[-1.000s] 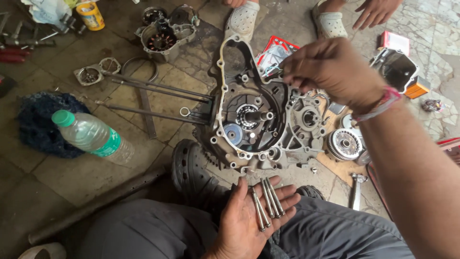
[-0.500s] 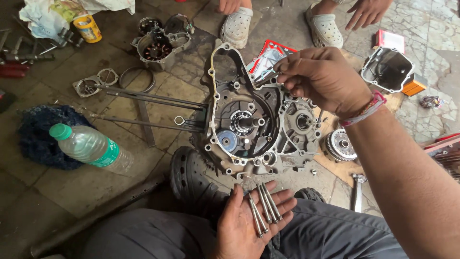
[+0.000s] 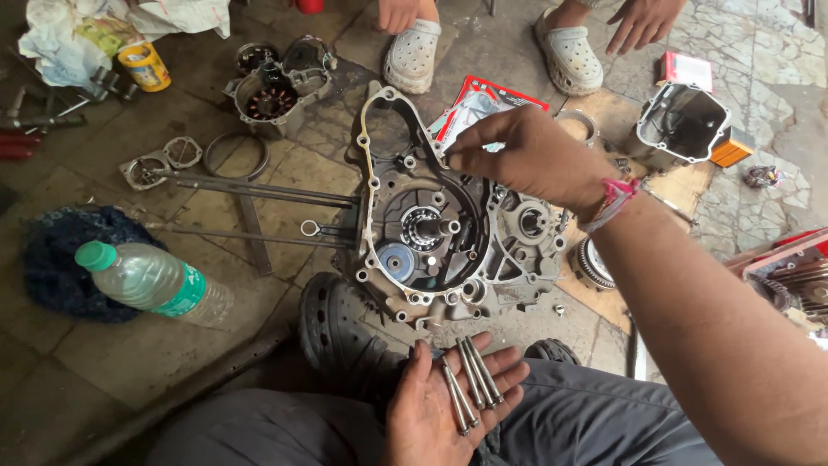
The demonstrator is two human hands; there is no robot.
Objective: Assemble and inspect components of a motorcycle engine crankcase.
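Head view. Your left hand [image 3: 448,401], lower centre, lies palm up and open, cradling several long bolts [image 3: 470,388]. Your right hand [image 3: 526,160], fingers pinched together, hovers at the upper right rim of the engine crankcase [image 3: 431,233] lying centre frame on the floor. Keep the palm level so the bolts do not roll, and seat each one straight in its hole before turning it. Whether the pinched fingers hold a bolt cannot be told; the hand hides the rim beneath.
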